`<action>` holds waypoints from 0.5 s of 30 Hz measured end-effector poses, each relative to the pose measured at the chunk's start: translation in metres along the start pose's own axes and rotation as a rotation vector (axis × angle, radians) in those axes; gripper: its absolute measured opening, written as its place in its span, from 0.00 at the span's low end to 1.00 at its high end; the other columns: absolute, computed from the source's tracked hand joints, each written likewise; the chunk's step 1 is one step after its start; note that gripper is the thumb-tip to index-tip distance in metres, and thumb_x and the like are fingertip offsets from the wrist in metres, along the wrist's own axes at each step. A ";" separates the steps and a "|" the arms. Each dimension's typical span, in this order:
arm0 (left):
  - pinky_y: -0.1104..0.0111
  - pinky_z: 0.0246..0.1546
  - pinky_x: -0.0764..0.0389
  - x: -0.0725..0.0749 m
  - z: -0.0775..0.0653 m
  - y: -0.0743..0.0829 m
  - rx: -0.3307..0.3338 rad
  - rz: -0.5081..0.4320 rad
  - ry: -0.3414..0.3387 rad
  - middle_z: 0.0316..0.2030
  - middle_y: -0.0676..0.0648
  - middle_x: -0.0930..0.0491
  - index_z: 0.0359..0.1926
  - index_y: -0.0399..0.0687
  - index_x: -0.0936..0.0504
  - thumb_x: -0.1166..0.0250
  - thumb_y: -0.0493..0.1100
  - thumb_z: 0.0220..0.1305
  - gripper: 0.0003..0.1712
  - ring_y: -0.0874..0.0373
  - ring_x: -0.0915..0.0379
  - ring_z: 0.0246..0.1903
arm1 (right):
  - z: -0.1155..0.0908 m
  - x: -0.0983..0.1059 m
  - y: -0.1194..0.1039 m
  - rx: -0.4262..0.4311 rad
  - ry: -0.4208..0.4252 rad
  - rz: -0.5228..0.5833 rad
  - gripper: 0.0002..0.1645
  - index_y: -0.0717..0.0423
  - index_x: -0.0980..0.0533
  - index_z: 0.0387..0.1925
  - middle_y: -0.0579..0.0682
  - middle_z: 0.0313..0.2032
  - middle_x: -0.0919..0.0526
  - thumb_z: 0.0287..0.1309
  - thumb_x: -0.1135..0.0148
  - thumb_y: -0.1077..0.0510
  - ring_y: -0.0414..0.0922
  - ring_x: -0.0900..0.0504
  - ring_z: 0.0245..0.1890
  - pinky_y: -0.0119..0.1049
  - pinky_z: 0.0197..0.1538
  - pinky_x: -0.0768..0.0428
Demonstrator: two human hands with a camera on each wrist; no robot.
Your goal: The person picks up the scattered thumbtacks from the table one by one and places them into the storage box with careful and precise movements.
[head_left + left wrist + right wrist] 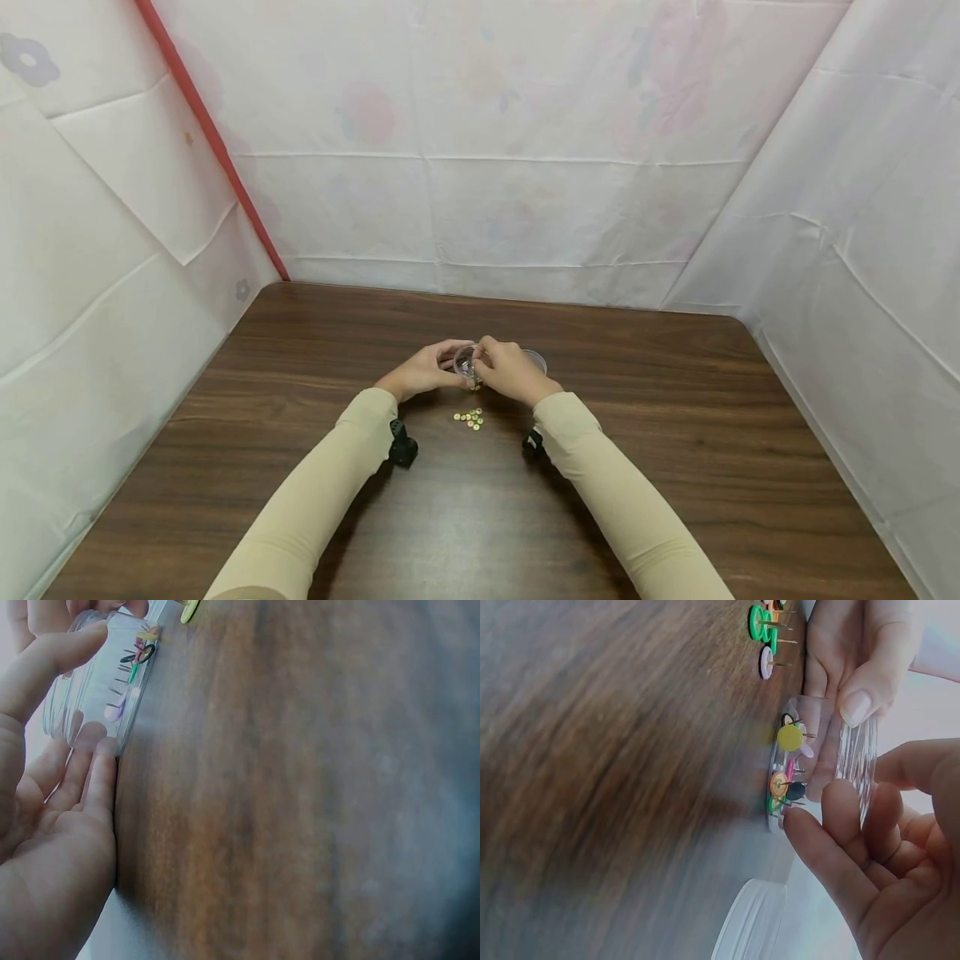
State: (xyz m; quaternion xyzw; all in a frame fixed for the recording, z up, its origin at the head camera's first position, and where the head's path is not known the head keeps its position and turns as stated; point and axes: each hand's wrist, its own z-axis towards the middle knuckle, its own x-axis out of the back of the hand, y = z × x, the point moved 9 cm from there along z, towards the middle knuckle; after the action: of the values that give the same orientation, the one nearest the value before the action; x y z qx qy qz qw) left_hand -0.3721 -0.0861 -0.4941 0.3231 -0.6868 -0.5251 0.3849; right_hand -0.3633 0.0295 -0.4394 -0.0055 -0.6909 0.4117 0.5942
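A clear round plastic container [462,358] stands on the table with several coloured thumbtacks [778,784] inside. My left hand [423,372] grips it from the left, the thumb near its rim and the other fingers round the far side. Above the container's mouth is my right hand [517,372], its fingers bent down at the rim. In the right wrist view its lower fingertips [806,829] lie against the clear wall. The tips of its thumb and index finger are hidden, so I cannot tell whether they pinch a tack.
Several loose thumbtacks [468,417] lie on the wooden table [337,333] in front of the container. A clear round lid [537,359] sits just right of it, partly behind my right hand. White patterned cloth [555,208] hangs at the back and both sides.
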 end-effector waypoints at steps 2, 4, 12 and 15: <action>0.52 0.70 0.36 0.000 0.000 0.000 -0.001 0.000 0.000 0.70 0.43 0.35 0.74 0.53 0.35 0.24 0.38 0.59 0.45 0.46 0.44 0.72 | -0.001 0.000 0.001 -0.005 -0.005 0.023 0.08 0.57 0.26 0.47 0.44 0.23 0.21 0.73 0.47 0.59 0.39 0.25 0.19 0.31 0.22 0.26; 0.52 0.70 0.37 0.000 0.001 0.000 -0.002 0.000 0.002 0.71 0.43 0.36 0.74 0.53 0.35 0.24 0.38 0.58 0.45 0.46 0.45 0.72 | -0.002 -0.001 0.001 -0.011 -0.012 0.037 0.07 0.57 0.26 0.48 0.44 0.24 0.21 0.73 0.47 0.59 0.38 0.24 0.20 0.31 0.23 0.25; 0.52 0.71 0.38 0.000 0.002 -0.001 -0.005 0.000 0.002 0.71 0.43 0.37 0.74 0.52 0.35 0.24 0.38 0.59 0.45 0.45 0.46 0.73 | -0.009 0.000 0.000 0.020 -0.017 0.020 0.07 0.57 0.25 0.48 0.45 0.27 0.23 0.73 0.46 0.59 0.39 0.27 0.22 0.32 0.25 0.26; 0.51 0.70 0.38 0.001 0.002 -0.001 -0.004 0.005 0.005 0.71 0.43 0.37 0.74 0.52 0.35 0.24 0.38 0.58 0.45 0.44 0.46 0.73 | -0.014 0.001 -0.002 0.038 -0.016 0.013 0.07 0.57 0.26 0.47 0.44 0.28 0.23 0.72 0.45 0.59 0.39 0.27 0.23 0.32 0.26 0.25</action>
State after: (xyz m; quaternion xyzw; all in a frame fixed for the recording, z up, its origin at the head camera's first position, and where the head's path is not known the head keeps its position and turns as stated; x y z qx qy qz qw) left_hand -0.3739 -0.0861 -0.4955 0.3218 -0.6855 -0.5250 0.3884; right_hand -0.3512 0.0362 -0.4381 0.0047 -0.6874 0.4287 0.5862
